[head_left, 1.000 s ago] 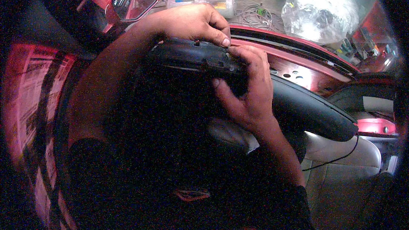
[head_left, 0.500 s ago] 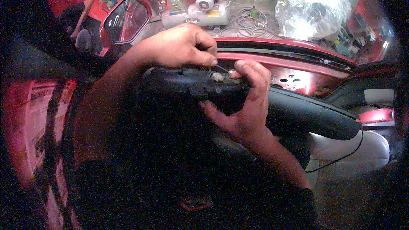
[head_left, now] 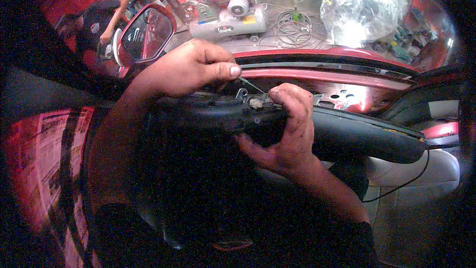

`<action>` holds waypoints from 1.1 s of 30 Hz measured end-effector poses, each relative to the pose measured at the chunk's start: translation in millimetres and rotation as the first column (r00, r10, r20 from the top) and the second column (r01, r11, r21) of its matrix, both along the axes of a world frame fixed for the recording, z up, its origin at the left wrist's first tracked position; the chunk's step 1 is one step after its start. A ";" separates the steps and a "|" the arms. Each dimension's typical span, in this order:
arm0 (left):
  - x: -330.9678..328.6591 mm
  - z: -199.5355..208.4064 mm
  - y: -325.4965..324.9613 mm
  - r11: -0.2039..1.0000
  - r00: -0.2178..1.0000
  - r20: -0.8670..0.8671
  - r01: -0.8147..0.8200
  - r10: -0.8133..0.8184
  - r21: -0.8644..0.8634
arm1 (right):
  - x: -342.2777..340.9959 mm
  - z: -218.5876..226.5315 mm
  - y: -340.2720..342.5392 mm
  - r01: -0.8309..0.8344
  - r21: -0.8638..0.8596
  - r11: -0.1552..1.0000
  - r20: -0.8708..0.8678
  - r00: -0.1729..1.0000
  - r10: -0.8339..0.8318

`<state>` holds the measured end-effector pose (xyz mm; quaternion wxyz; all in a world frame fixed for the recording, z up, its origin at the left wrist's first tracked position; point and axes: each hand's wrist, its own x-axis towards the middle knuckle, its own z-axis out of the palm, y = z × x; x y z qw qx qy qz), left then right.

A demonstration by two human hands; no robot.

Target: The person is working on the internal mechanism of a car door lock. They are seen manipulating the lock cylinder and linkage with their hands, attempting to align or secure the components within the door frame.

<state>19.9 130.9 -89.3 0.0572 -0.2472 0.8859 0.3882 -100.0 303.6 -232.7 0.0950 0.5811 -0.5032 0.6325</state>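
Observation:
A thin, pale cable or rod runs slantwise between my two hands. My left hand is closed, pinching its upper end between thumb and forefinger. Its lower end disappears by the fingertips of my right hand, which is wrapped over the edge of a black panel-like part, thumb below and fingers on top. Whether the right fingertips also hold the cable is hidden. Beside them on the part sit a whitish lump and a small metal bracket with a hole. The lower body of the part is lost in darkness.
Red car bodywork with holes lies beyond my hands, and a long black padded panel extends right toward a light seat. A side mirror, another person, an air compressor and a coiled hose are farther off.
My left hand has drawn back leftward, and a longer stretch of the cable shows between the hands. My right hand keeps its grip. More of the other person shows at upper left.

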 end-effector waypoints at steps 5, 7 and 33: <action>-0.5 -1.6 -0.3 0.998 0.999 -0.041 -0.033 0.036 0.056 | -2.5 -0.6 1.1 0.002 0.011 1.000 -0.008 1.000 -0.002; -0.8 -6.5 -4.3 1.000 0.996 -0.079 0.030 -0.030 -0.006 | -2.3 -2.8 0.5 0.006 0.016 1.000 -0.007 1.000 -0.006; -38.3 -2.2 -4.1 0.926 0.934 0.008 0.355 -0.357 -0.130 | 0.6 -30.3 -5.1 0.075 -0.234 0.969 -0.220 0.967 -0.128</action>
